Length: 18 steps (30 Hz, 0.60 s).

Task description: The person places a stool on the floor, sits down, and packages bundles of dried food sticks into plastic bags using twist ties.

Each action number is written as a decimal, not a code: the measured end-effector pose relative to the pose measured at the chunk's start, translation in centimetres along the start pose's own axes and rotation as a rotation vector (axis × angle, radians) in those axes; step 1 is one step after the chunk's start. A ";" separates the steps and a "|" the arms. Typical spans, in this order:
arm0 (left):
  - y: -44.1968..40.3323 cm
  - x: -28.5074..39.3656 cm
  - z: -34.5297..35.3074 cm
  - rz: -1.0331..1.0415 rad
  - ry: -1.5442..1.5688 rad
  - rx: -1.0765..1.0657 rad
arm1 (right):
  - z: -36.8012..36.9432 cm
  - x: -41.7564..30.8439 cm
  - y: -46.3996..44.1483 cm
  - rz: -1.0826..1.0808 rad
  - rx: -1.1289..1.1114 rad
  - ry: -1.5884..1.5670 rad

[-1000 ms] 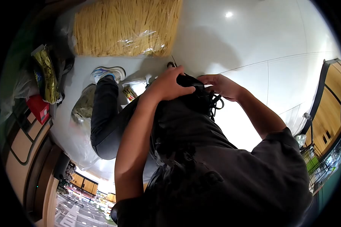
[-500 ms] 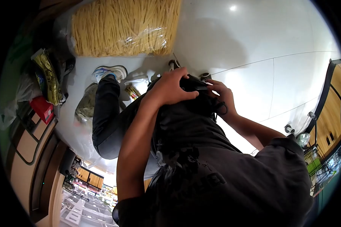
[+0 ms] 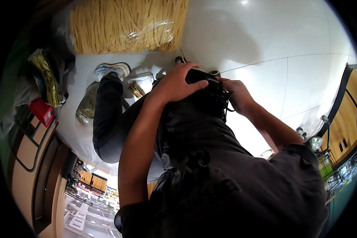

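Note:
A dark, smooth object (image 3: 198, 76), perhaps a phone or pouch, lies at the waist over black clothing. Around its left end curl the fingers and thumb of my left hand (image 3: 180, 84). My right hand (image 3: 238, 95) is at the object's other end, its fingers bent by the edge and partly hidden. Black cords (image 3: 227, 99) hang in loops beside the right palm. What the right fingers grip is too dark to make out.
Packaged yellow strips (image 3: 129, 25) lie on the pale floor (image 3: 261, 23). Nearby are a shoe (image 3: 112, 70), a small clear packet (image 3: 137, 88), a plastic bag (image 3: 85, 131), a red box (image 3: 41, 111) and gold packaging (image 3: 47, 79). A wire basket (image 3: 331, 168) stands at right.
The right hand has drawn in against the dark object, its fingers now more bent. My left hand keeps its hold, and the view has shifted slightly.

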<state>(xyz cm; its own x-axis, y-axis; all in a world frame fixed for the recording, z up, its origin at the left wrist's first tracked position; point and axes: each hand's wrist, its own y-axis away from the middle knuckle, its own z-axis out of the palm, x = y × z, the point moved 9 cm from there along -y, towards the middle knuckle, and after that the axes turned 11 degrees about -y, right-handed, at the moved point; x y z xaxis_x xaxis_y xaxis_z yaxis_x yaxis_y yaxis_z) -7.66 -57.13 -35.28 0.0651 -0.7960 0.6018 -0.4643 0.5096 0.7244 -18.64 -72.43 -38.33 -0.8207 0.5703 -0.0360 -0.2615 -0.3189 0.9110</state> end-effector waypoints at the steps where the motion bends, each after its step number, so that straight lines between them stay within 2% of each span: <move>1: 0.2 0.1 -0.1 0.013 -0.012 0.007 | -0.2 -0.2 -0.1 0.001 -0.002 0.006; 3: 0.9 0.6 -0.3 0.083 -0.013 0.032 | -0.6 -0.9 -0.5 -0.013 0.058 0.043; 4: 1.5 1.2 -0.5 0.154 -0.015 0.050 | 0.1 -0.7 -0.8 0.063 0.038 0.019; 5: 2.0 1.1 -0.4 0.141 -0.006 0.057 | 0.1 -0.8 -0.4 0.131 0.081 0.168; 6: 2.3 1.7 -0.4 0.126 -0.029 0.020 | 1.6 -1.8 -0.5 -0.001 -0.099 0.359; 8: 2.7 2.2 -0.5 0.106 -0.050 -0.009 | 5.2 -3.5 1.6 -0.307 -0.463 0.377; 9: 2.8 2.4 -0.2 0.121 -0.019 -0.048 | 5.9 -3.9 2.2 -0.510 -0.565 0.620; 11: 3.1 2.3 0.2 0.138 0.021 -0.074 | 5.1 -3.3 0.8 -0.348 -0.551 1.062; 12: 3.1 2.6 0.1 0.193 -0.033 -0.061 | 5.3 -3.4 0.7 -0.346 -0.556 1.077; 13: 3.4 3.1 0.2 0.247 -0.087 -0.050 | 5.5 -3.4 0.7 -0.312 -0.570 0.949; 14: 3.6 3.0 0.1 0.247 -0.082 -0.035 | 5.7 -3.4 0.6 -0.278 -0.582 0.824; 15: 3.9 2.9 -0.3 0.231 -0.062 0.011 | 5.9 -3.3 0.4 -0.275 -0.585 0.839; 17: 4.4 3.0 -0.5 0.217 -0.036 0.068 | 7.0 -3.7 0.9 -0.293 -0.707 0.579; 18: 4.8 3.5 -0.6 0.260 -0.181 0.121 | 7.6 -4.1 1.2 -0.290 -0.710 0.592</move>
<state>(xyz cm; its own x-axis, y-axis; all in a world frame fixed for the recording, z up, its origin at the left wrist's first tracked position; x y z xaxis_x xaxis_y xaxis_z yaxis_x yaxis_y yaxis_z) -9.17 -57.26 -29.51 -0.2219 -0.6953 0.6836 -0.5474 0.6690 0.5028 -11.74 -69.35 -33.93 -0.7479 0.2873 -0.5984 -0.5809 -0.7194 0.3807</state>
